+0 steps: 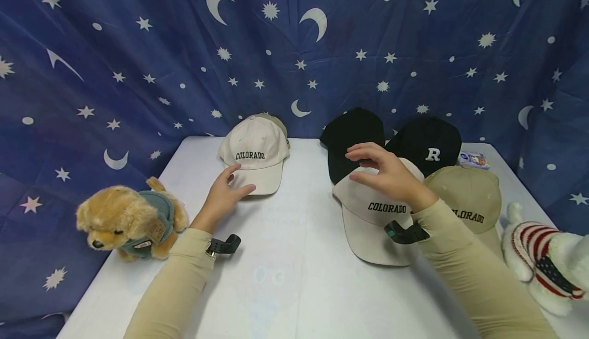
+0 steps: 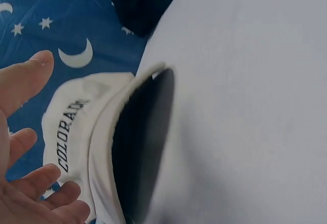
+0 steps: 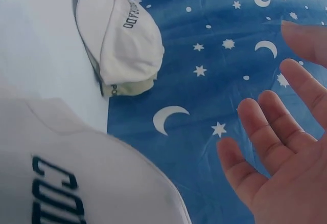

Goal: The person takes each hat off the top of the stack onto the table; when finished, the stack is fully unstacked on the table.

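At the back left of the table lies a white baseball cap (image 1: 255, 147) lettered COLORADO, brim toward me. It covers most of an olive-toned cap (image 3: 135, 87). My left hand (image 1: 223, 196) hovers by its brim, thumb and fingers apart, holding nothing. On the right is a second white COLORADO cap (image 1: 375, 231). Over its crown my right hand (image 1: 384, 175) is raised, fingers spread and slightly bent, with nothing between them. Around this cap are a black cap (image 1: 354, 139), a black cap with a white R (image 1: 425, 137) and a khaki COLORADO cap (image 1: 469, 190).
A plush dog (image 1: 124, 219) in a teal vest stands at the table's left edge. A white plush toy (image 1: 543, 262) in a striped top is at the right edge. Behind the R cap lies a small colourful packet (image 1: 474, 159). A blue star-patterned curtain (image 1: 276, 37) hangs behind the white table (image 1: 294, 298).
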Action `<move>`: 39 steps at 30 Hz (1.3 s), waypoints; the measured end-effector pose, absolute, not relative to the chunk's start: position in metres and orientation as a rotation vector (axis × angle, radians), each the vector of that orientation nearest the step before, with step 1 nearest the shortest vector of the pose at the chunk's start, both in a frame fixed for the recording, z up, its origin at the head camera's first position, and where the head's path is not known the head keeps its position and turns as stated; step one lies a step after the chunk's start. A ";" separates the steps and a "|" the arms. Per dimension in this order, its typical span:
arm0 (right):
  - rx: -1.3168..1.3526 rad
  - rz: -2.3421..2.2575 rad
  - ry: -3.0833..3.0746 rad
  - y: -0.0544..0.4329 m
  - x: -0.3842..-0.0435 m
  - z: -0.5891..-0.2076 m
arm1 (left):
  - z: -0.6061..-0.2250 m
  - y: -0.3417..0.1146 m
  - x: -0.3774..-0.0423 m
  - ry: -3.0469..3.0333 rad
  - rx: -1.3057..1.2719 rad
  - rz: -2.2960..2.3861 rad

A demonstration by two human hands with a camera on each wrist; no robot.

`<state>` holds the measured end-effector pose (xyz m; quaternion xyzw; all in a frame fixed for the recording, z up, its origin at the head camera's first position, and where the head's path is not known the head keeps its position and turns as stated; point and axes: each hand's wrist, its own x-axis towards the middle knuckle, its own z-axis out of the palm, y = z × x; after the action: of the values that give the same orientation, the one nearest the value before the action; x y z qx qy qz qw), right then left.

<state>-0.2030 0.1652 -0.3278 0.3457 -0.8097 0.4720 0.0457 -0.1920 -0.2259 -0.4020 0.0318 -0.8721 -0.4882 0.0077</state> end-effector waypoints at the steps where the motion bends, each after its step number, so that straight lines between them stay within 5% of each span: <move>1: 1.057 1.450 -2.473 0.164 -0.204 -0.328 | -0.403 -0.228 -0.193 -2.730 0.104 -1.517; 39: 1.046 1.596 -2.551 0.113 -0.216 -0.339 | -0.424 -0.249 -0.222 -2.787 0.339 -1.481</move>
<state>-0.2156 0.1125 -0.3386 0.3282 -0.8005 0.5010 -0.0222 -0.2218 -0.2488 -0.4236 0.1069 -0.8779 -0.4665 -0.0165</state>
